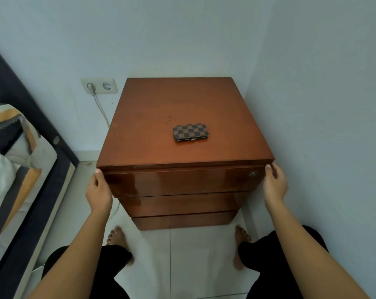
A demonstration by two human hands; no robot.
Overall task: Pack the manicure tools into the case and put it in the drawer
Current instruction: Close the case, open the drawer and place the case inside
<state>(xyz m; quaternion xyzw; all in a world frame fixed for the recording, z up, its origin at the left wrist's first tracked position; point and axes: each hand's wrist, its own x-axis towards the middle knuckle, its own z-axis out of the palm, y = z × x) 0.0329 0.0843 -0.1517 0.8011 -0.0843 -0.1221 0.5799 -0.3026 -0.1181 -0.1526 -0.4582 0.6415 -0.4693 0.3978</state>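
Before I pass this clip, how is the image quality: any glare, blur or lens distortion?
Head view: soft, even light, sharp throughout; the checkered case reads clearly. Mild glare on the glossy top drawer front. Wide-angle bowing splays the nightstand edges and stretches the forearms.

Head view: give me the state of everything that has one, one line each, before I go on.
Checkered case: shut, lying flat on the cabinet top.
Top drawer: shut, or nearly so.
Middle drawer: shut.
Bottom drawer: shut.
Left hand: gripping the top drawer's left edge.
Right hand: gripping its right edge.
Wall socket: left outlet has a plug, right is free.
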